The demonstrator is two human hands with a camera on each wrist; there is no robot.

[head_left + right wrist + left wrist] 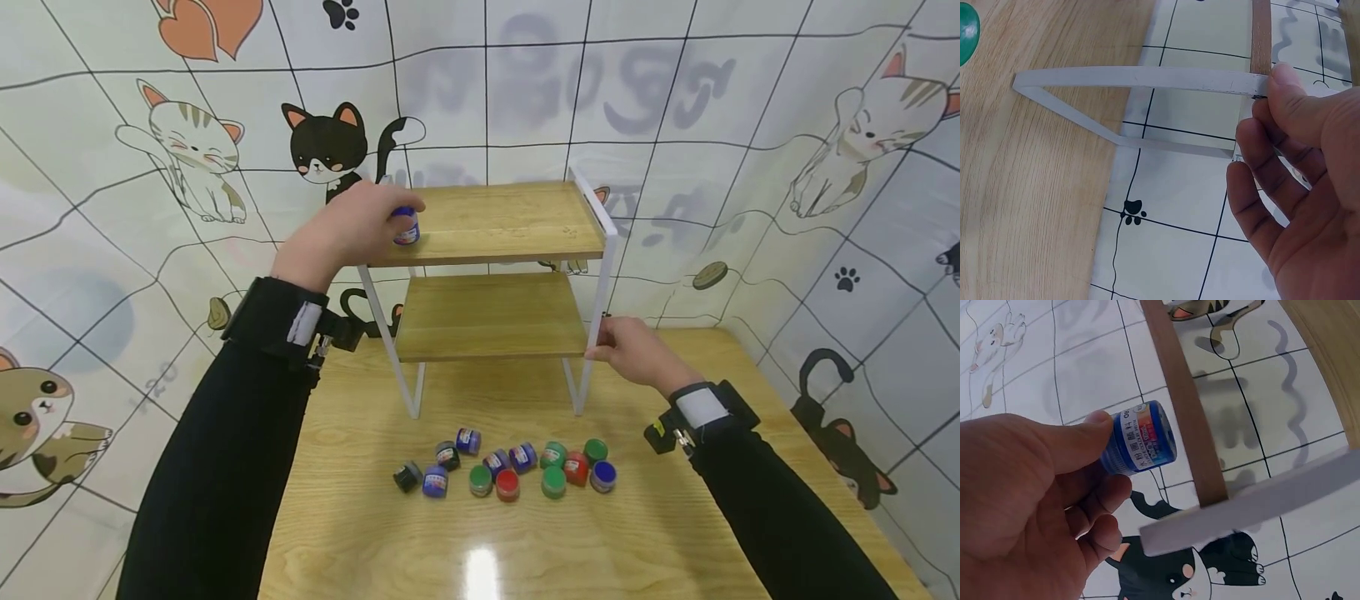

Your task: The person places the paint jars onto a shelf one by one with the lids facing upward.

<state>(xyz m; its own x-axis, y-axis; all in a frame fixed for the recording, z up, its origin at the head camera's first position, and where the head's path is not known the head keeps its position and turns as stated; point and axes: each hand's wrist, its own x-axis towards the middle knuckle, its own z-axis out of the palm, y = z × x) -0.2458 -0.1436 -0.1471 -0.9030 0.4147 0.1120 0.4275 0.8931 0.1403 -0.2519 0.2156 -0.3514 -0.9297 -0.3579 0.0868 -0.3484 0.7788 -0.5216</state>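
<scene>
My left hand (pixel 352 227) grips a small blue-lidded paint jar (pixel 407 226) at the left end of the top board (pixel 495 221) of a two-tier rack. In the left wrist view, the thumb and fingers are round the jar (pixel 1141 439), its printed label showing; whether it touches the board I cannot tell. On the other side my right hand (pixel 636 353) pinches the rack's white right leg (pixel 600 300) beside the lower board (pixel 491 317). The right wrist view shows the thumb on the white metal bar (pixel 1147 77) and the fingertips behind it.
In front of the rack, several small paint jars lie or stand on the wooden table (pixel 360 533), among them a red jar (pixel 507 485), a green jar (pixel 553 482), a black jar (pixel 408 476) and a blue jar (pixel 603 476). A cat-print sheet (pixel 525 100) hangs behind.
</scene>
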